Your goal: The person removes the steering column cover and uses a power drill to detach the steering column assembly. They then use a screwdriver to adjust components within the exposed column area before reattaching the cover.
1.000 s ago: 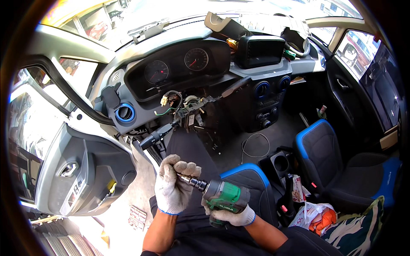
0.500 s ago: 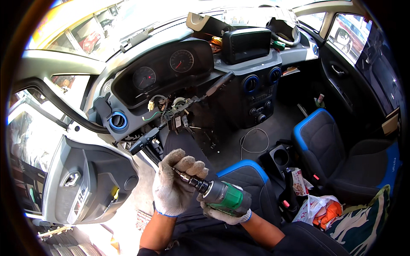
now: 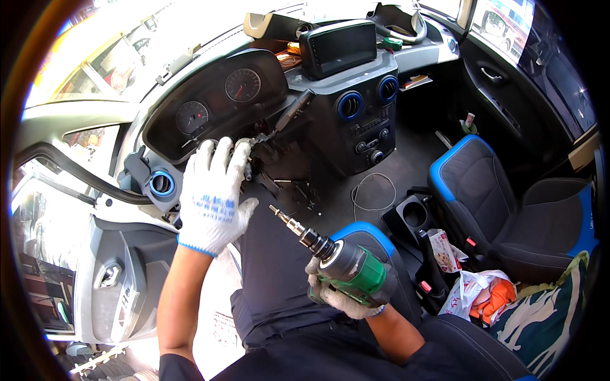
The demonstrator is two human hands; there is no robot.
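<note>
My right hand (image 3: pixel 346 303) wraps around the green power driver (image 3: pixel 357 268), probably for keeping its weight steady; my left hand (image 3: pixel 215 202) is spread near the dark stalk (image 3: pixel 294 113).

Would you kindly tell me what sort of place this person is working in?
It looks like the front cabin of a vehicle, seen from the driver's side: there is an instrument panel with two round gauges, a dashboard screen, and a blue-trimmed seat.
</note>
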